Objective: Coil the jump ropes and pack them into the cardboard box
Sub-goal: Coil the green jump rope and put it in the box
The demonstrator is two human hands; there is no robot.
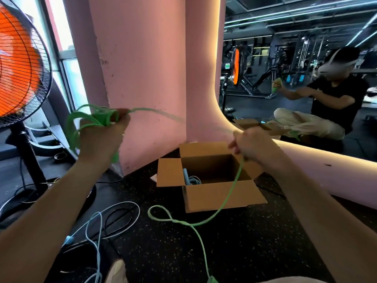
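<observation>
1. The green coil [81,123] and one green handle [108,117] are held in the closed grip of the left hand [106,131], raised in front of the pink column [142,68].
2. The green rope [234,184] is pinched by the curled fingers of the right hand [247,144], just above the open cardboard box [220,197]; a blurred stretch of rope is drawn between the two hands.
3. From the right hand the rope hangs down past the front flap of the box to the floor [255,242], where a small loop [161,214] is formed. It ends at the second green handle [212,280], at the lower edge of the view.
4. Risk: the floor loop may be pulled into a knot if the rope is drawn in quickly, because the strand crosses itself there.
5. Risk: the hanging rope touches the box flap, so the light box could be dragged or tipped by the rope or the trailing handle.
6. Risk: the turns already gathered may slip from the left hand, since many loose loops are held by one grip only.
7. Risk: the green rope could be caught in the blue rope [95,231] lying near it on the floor.
8. Count: one cardboard box; one green rope with two handles seen; one blue rope loose on the floor; one blue coiled rope [191,179] already placed inside the box. Whether black cords beside the fan [22,64] are ropes cannot be told.
</observation>
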